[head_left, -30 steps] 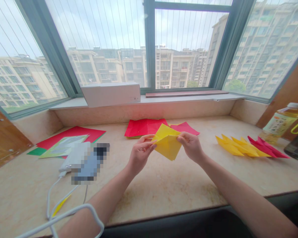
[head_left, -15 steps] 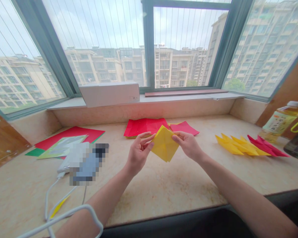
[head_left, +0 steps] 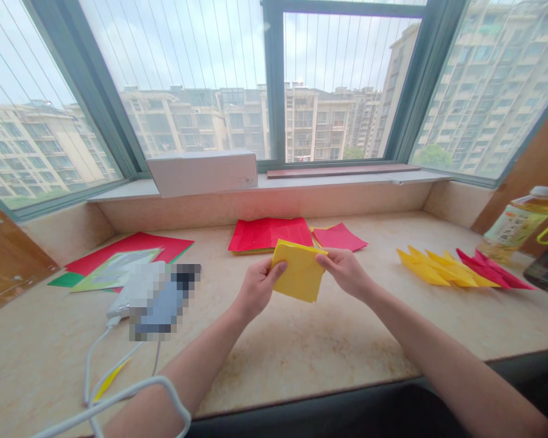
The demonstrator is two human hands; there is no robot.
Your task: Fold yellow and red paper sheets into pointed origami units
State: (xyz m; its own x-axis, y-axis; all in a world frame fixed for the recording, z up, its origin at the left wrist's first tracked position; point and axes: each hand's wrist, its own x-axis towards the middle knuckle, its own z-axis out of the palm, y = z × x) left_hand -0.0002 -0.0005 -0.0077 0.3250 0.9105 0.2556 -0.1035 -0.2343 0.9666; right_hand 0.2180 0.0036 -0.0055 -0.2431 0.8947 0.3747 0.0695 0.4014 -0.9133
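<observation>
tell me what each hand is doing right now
Left hand: closed, pinching the folded yellow origami paper at its left edge.
Right hand: closed, pinching the same paper near its upper right corner.

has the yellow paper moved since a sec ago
Yes, the yellow paper square has moved toward the person and slightly left, judged against the red paper stack behind it.

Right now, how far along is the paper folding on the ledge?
Done, it seems: pointed yellow folded pieces and red folded pieces lie at the right. In hand: a yellow folded square, gripped by the left hand and right hand. Left: a flat red paper stack, a loose red sheet, and red sheets further left.
</observation>
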